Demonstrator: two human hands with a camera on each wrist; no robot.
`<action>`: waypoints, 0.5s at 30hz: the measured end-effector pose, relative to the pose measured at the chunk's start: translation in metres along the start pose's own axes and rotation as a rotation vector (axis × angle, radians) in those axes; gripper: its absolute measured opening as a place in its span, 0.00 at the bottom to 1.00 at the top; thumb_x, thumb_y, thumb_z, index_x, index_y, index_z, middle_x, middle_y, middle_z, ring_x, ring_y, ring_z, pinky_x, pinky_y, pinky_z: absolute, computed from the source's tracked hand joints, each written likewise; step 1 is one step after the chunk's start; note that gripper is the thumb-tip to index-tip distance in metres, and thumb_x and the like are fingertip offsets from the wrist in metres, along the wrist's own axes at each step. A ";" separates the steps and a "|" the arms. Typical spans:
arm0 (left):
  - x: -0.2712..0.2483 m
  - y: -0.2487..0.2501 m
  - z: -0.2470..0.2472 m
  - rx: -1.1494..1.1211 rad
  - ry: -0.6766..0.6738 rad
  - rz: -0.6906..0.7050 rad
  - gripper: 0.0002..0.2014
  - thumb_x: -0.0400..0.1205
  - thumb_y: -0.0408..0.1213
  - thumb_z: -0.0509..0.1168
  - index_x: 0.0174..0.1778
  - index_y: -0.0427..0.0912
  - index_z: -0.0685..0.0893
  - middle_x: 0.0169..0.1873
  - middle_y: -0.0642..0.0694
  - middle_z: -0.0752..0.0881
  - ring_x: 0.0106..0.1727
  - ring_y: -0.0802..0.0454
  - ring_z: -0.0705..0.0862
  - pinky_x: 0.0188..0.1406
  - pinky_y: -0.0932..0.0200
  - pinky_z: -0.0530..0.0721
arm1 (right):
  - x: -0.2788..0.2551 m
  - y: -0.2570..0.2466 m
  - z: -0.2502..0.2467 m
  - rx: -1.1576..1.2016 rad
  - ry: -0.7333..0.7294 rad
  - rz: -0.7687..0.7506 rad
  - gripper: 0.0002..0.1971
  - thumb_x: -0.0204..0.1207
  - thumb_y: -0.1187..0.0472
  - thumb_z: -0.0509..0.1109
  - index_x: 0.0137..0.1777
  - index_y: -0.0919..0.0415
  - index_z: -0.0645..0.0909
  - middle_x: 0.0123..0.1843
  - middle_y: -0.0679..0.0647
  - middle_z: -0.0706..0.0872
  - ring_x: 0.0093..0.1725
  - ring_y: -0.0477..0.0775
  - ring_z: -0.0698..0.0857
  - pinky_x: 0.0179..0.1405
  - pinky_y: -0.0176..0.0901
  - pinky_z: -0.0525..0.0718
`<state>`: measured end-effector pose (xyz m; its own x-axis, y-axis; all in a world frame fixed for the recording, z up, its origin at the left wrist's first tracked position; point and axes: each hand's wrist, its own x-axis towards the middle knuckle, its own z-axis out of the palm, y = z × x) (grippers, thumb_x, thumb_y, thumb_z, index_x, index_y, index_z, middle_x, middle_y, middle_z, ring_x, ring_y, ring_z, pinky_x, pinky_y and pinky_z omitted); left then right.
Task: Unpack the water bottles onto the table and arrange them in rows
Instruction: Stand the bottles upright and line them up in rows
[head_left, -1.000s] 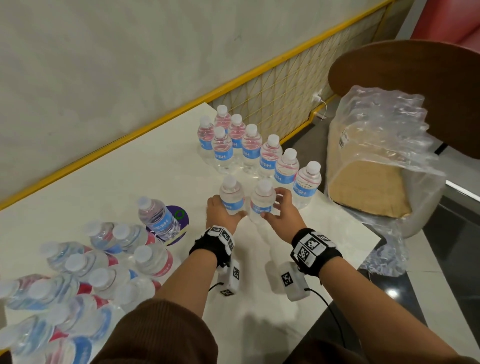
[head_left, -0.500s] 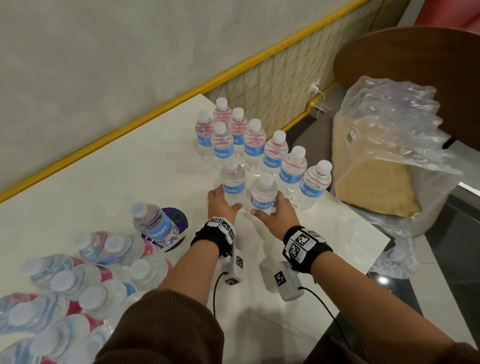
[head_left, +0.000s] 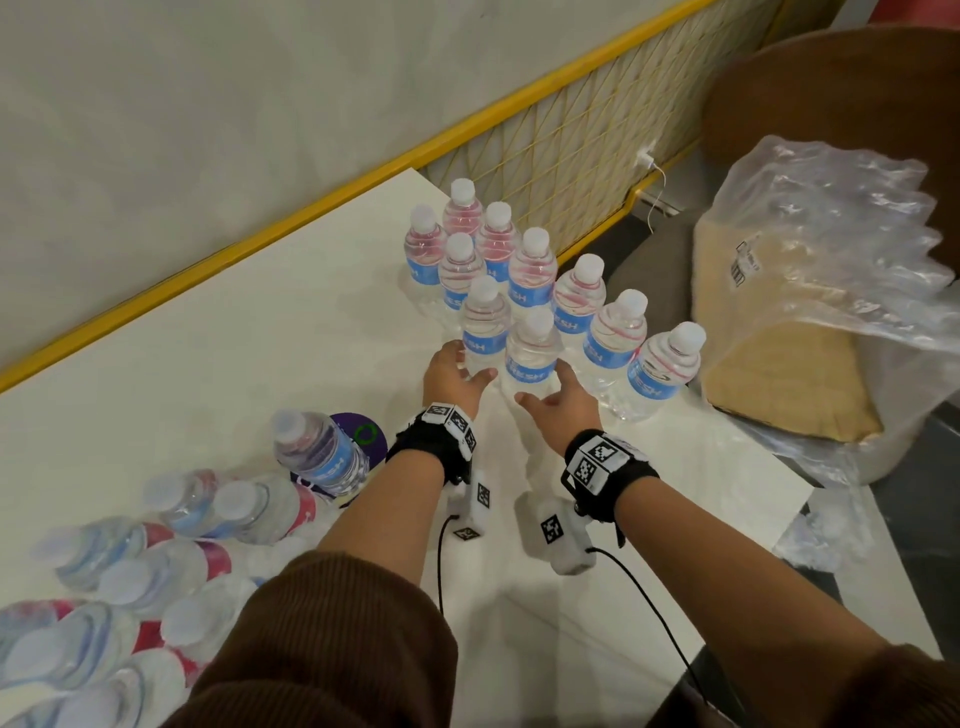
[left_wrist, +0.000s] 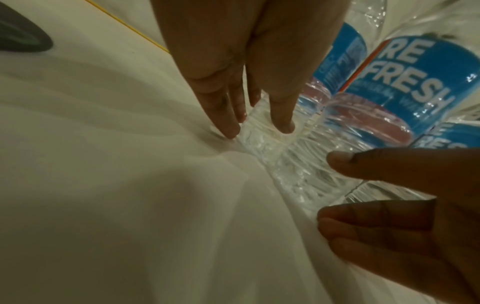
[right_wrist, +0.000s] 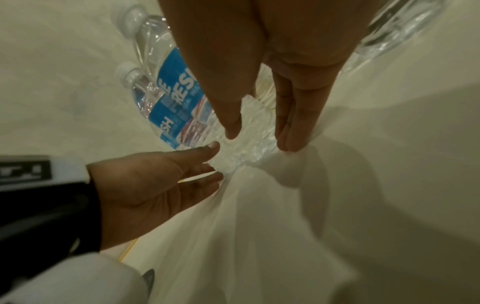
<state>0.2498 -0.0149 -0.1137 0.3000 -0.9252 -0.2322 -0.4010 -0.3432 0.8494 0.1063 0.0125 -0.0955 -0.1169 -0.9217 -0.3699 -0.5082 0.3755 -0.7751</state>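
Two upright clear water bottles with blue labels stand at the near end of the rows: the left bottle (head_left: 485, 332) and the right bottle (head_left: 532, 353). My left hand (head_left: 471, 365) touches the left bottle's base with straight fingers (left_wrist: 228, 127) and thumb on either side. My right hand (head_left: 545, 387) does the same at the right bottle's base (right_wrist: 249, 148), fingers (right_wrist: 293, 139) pointing down to the white table (head_left: 260, 353). Behind them, several more bottles (head_left: 532, 265) stand in two slanting rows toward the table's far corner.
A wrapped pack of lying bottles (head_left: 130, 571) fills the near left. One loose bottle (head_left: 322, 457) lies by a purple disc (head_left: 366, 434). An emptied plastic wrap with a cardboard tray (head_left: 805, 322) sits on a chair beyond the table's right edge. A yellow mesh rail (head_left: 571, 145) stands behind.
Both hands slid the two bottles away from me, up against the rows. Their fingers have gone from curled round the bottles to straight at the bases.
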 end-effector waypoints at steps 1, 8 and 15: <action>0.001 0.001 0.001 0.004 0.005 -0.002 0.28 0.74 0.38 0.74 0.70 0.39 0.74 0.62 0.39 0.82 0.56 0.42 0.85 0.54 0.57 0.79 | 0.001 0.000 0.001 0.009 0.019 0.003 0.33 0.74 0.51 0.72 0.77 0.49 0.63 0.44 0.54 0.83 0.45 0.53 0.80 0.49 0.41 0.75; 0.004 0.003 0.003 -0.017 0.029 -0.038 0.29 0.75 0.40 0.73 0.72 0.41 0.75 0.61 0.39 0.82 0.54 0.44 0.86 0.55 0.58 0.79 | 0.013 0.005 0.015 0.108 0.045 0.053 0.34 0.71 0.47 0.73 0.75 0.44 0.62 0.44 0.58 0.89 0.47 0.57 0.88 0.54 0.47 0.83; 0.005 0.005 0.003 0.000 0.036 -0.061 0.25 0.77 0.41 0.71 0.67 0.34 0.78 0.60 0.38 0.85 0.58 0.43 0.84 0.56 0.60 0.76 | 0.018 0.008 0.018 0.107 0.062 0.084 0.33 0.72 0.46 0.72 0.74 0.51 0.64 0.46 0.58 0.89 0.51 0.57 0.87 0.58 0.48 0.82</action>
<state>0.2464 -0.0213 -0.1121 0.3551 -0.8961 -0.2662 -0.3814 -0.3989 0.8340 0.1156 0.0011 -0.1177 -0.2090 -0.8896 -0.4062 -0.4008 0.4568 -0.7942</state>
